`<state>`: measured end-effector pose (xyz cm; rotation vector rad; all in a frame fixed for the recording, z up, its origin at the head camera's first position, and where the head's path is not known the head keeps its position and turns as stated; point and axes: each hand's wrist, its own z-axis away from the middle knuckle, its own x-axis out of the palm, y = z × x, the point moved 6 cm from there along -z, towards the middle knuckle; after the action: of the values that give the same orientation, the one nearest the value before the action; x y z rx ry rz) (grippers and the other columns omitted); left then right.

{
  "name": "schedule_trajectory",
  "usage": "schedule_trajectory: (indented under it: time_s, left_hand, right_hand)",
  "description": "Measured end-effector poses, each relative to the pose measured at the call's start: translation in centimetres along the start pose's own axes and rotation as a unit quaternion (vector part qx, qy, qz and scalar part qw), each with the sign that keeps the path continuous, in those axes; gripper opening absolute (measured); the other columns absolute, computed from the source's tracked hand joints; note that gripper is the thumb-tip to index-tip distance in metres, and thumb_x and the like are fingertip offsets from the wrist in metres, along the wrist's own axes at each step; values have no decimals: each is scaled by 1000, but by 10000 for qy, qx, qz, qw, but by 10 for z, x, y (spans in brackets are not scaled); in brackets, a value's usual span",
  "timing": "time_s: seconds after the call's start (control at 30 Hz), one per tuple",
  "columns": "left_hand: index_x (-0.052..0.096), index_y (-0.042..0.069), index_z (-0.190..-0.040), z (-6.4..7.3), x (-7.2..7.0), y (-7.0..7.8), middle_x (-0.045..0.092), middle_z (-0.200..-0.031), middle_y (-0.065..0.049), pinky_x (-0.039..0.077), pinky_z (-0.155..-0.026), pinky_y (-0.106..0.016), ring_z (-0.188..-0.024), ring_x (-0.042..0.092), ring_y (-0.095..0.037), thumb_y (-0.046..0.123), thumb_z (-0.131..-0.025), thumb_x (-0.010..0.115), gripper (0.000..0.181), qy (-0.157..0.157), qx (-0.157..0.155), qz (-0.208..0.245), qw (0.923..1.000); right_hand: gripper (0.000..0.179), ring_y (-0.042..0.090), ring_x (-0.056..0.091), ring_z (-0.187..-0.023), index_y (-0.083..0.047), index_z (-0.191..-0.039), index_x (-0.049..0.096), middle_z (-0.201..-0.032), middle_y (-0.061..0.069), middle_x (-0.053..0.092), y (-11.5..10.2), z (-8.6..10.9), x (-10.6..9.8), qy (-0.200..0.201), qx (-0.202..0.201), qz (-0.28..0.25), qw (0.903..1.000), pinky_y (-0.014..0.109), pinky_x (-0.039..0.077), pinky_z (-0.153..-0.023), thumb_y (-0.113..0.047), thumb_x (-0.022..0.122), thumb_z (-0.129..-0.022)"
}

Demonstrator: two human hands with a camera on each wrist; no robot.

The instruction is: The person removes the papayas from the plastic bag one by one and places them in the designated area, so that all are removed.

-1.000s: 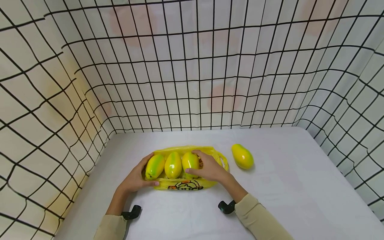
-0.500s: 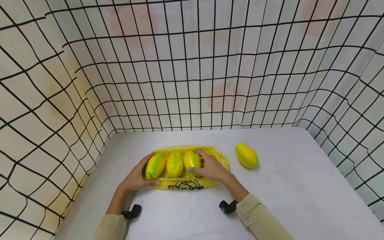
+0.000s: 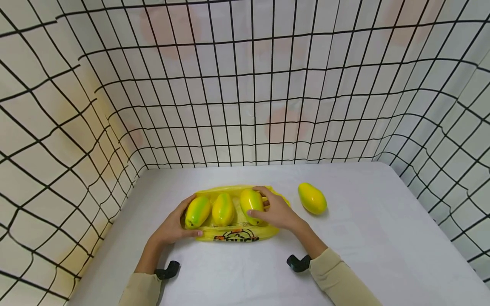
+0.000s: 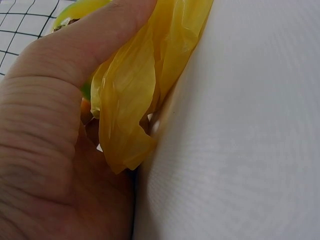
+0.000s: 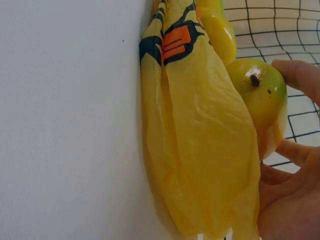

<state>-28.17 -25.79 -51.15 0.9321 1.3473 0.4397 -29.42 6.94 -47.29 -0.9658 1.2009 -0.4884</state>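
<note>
Since a second ago the right hand and right-hand mango shift rightward near the head view's centre, gap to middle mango widens, so likely that mango is being handled on its own. Right thumb and fingers clamp the mango over the right part of the yellow plastic bag; left hand grips the bag's left end beside the left mango, loose mango right of centre. Bag's right end mostly hidden behind the right hand, left fingertips obscured, can't tell if the gripped mango touches the bag floor.
</note>
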Motion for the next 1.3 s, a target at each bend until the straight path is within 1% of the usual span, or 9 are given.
schedule_trajectory:
  time_s: [0.13,0.27,0.37,0.5,0.63,0.77,0.93,1.13,1.3]
  left_hand:
    - [20,29,-165,0,1,0,34,-165,-7,17,-124,-70,-150,36,-36,39,-66,96,125,-11,-6,-31,10000]
    - [20,30,-165,1,0,0,34,-165,-7,17,-124,-70,-150,36,-36,39,-67,96,125,7,6,-56,10000]
    - [20,30,-165,1,0,0,34,-165,-7,17,-124,-70,-150,36,-37,39,-67,96,125,12,28,-48,10000]
    - [20,30,-165,1,0,-1,33,-166,-7,18,-123,-70,-150,35,-37,39,-67,96,124,12,68,-69,10000]
    - [20,30,-165,1,0,-3,33,-166,-7,17,-124,-70,-150,35,-37,39,-68,96,123,10,50,-64,10000]
    - [21,30,-165,0,1,-4,33,-166,-7,16,-124,-70,-150,35,-37,38,-68,96,123,9,45,-17,10000]
    - [21,30,-165,-1,1,-3,34,-165,-6,16,-124,-70,-150,35,-36,37,-68,96,123,4,77,12,10000]
    - [21,29,-165,0,1,-1,34,-165,-8,16,-123,-71,-150,35,-37,37,-67,96,123,-4,38,31,10000]
    - [20,29,-165,2,0,0,35,-164,-8,15,-123,-71,-149,36,-37,35,-67,97,124,-4,54,83,10000]
  right_hand:
    - [79,33,60,-126,-30,-156,39,-151,10,53,2,3,-9,74,-105,-23,9999,43,61,-92,-50,76,-89]
    - [79,35,60,-126,-29,-155,40,-154,10,50,3,6,-18,165,-191,-45,9997,45,60,-93,-51,76,-89]
    - [79,35,59,-125,-30,-155,40,-154,10,50,6,8,-26,245,-136,-35,9996,44,60,-93,-53,76,-88]
    - [78,34,59,-126,-35,-153,42,-152,8,50,9,11,-36,365,-61,-124,9992,41,61,-90,-53,78,-86]
    - [76,35,59,-124,-34,-151,44,-151,10,49,10,15,-46,463,-133,-267,9985,38,62,-86,-48,80,-86]
    - [76,36,59,-125,-34,-151,44,-151,12,49,9,21,-58,531,-204,-214,9982,39,62,-86,-47,81,-86]
    - [75,36,59,-125,-35,-151,45,-151,12,48,10,28,-73,634,-248,-205,9975,39,63,-87,-48,81,-86]
    - [74,36,60,-124,-38,-149,46,-152,11,49,17,34,-90,787,-175,-150,9966,39,61,-87,-49,82,-85]
    - [73,37,61,-123,-37,-149,46,-152,13,49,22,36,-104,862,-149,-50,9962,40,62,-87,-47,82,-86]
